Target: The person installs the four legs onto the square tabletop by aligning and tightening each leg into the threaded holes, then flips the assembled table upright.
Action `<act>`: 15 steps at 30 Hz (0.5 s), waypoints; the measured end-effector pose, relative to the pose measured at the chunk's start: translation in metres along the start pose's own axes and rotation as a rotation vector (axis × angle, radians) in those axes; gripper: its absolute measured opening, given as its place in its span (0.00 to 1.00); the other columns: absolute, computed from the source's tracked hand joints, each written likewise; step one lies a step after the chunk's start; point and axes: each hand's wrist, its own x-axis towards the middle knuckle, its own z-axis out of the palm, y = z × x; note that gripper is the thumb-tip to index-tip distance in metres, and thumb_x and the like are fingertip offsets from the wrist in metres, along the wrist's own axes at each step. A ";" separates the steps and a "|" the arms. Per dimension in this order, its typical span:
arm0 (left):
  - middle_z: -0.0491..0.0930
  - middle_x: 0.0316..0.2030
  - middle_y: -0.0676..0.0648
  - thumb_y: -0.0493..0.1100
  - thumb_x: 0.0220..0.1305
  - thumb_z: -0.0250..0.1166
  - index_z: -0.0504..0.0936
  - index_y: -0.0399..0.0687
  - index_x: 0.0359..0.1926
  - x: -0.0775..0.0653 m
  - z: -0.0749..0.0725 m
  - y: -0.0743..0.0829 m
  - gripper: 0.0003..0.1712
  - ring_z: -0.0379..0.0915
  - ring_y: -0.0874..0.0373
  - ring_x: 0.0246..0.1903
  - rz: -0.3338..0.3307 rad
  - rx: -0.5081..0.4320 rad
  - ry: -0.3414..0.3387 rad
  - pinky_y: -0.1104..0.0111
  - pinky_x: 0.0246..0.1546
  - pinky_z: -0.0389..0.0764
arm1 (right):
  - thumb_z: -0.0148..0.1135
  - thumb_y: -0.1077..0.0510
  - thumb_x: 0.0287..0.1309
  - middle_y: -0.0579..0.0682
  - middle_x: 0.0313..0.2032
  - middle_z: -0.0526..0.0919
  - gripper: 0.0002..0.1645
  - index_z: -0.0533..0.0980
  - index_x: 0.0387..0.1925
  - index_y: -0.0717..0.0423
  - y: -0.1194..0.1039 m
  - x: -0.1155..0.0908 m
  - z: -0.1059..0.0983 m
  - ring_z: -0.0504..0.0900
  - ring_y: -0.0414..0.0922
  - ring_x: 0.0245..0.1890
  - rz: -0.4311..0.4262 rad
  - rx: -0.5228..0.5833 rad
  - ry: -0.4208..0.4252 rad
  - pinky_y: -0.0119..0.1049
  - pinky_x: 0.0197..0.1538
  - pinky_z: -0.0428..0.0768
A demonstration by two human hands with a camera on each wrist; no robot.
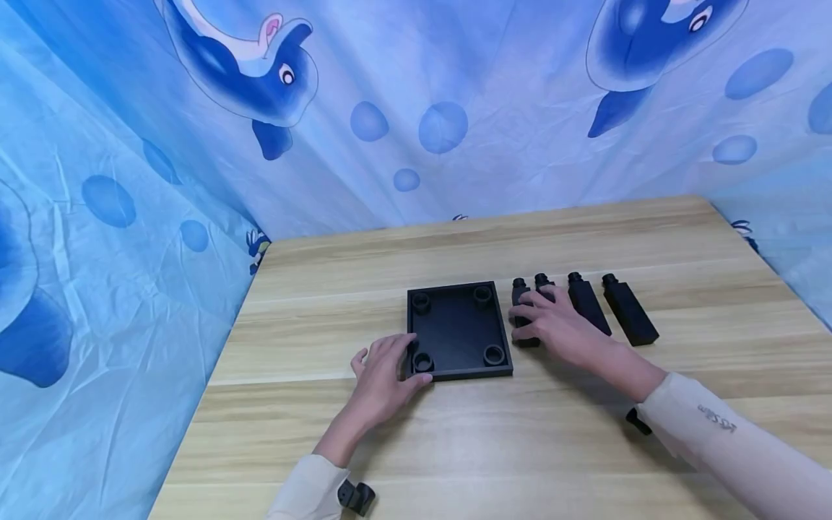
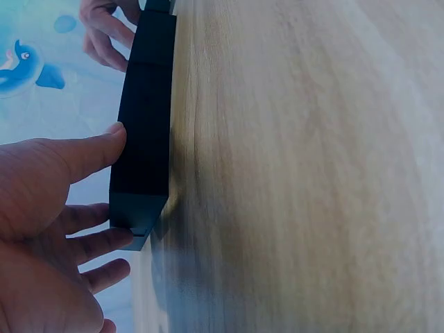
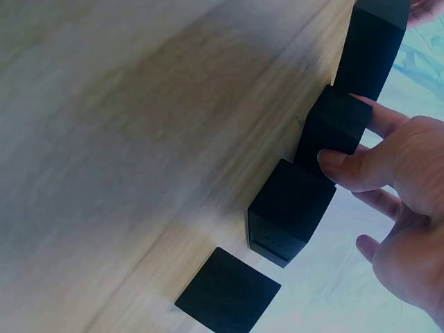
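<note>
A square black tabletop (image 1: 455,328) lies underside up in the head view, with a raised rim and a round socket at each corner. My left hand (image 1: 383,383) holds its near left corner, thumb on the front edge and fingers along the left side. Just right of it, my right hand (image 1: 559,325) reaches over the black table legs and grips the leftmost leg (image 3: 336,121) between thumb and fingers. The second leg (image 1: 544,280) is mostly hidden under that hand. A third leg (image 1: 588,305) and the rightmost leg (image 1: 630,312) lie beside it, threaded ends pointing away.
All this lies on a light wood-grain table (image 1: 312,310). A blue curtain (image 1: 403,108) printed with dolphins hangs behind the table and along its sides. Dark wrist devices (image 1: 356,498) show at the sleeves.
</note>
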 end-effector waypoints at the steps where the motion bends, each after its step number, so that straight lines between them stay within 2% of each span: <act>1: 0.71 0.63 0.49 0.53 0.54 0.73 0.70 0.49 0.65 0.000 0.000 0.000 0.40 0.59 0.51 0.65 0.002 0.001 0.002 0.42 0.61 0.41 | 0.62 0.81 0.43 0.51 0.52 0.80 0.33 0.86 0.38 0.40 0.001 0.000 0.000 0.69 0.55 0.57 -0.008 -0.006 0.003 0.63 0.58 0.57; 6: 0.71 0.62 0.49 0.54 0.54 0.73 0.70 0.49 0.65 0.000 0.000 -0.001 0.39 0.59 0.52 0.64 0.005 0.003 0.006 0.43 0.61 0.41 | 0.64 0.80 0.42 0.50 0.50 0.81 0.34 0.86 0.39 0.37 0.003 0.001 -0.004 0.70 0.54 0.56 -0.046 -0.016 0.020 0.63 0.58 0.58; 9: 0.71 0.62 0.49 0.54 0.54 0.73 0.71 0.50 0.65 0.000 0.001 -0.001 0.39 0.59 0.52 0.64 0.005 0.002 0.007 0.43 0.61 0.41 | 0.63 0.80 0.42 0.49 0.48 0.82 0.34 0.85 0.40 0.38 0.005 0.001 -0.007 0.71 0.53 0.54 -0.060 0.018 0.063 0.63 0.56 0.59; 12: 0.71 0.63 0.49 0.54 0.54 0.73 0.70 0.49 0.65 0.000 0.001 -0.002 0.39 0.59 0.52 0.65 0.006 -0.001 0.007 0.43 0.61 0.42 | 0.60 0.80 0.41 0.48 0.46 0.83 0.34 0.85 0.41 0.40 0.007 0.001 -0.013 0.72 0.51 0.52 -0.040 0.130 0.130 0.61 0.53 0.59; 15: 0.71 0.63 0.49 0.54 0.54 0.73 0.70 0.49 0.65 0.000 0.001 -0.002 0.39 0.59 0.52 0.65 0.005 -0.005 0.008 0.43 0.61 0.42 | 0.65 0.77 0.43 0.47 0.45 0.83 0.30 0.85 0.44 0.45 0.008 0.002 -0.022 0.72 0.49 0.51 0.022 0.302 0.185 0.58 0.51 0.58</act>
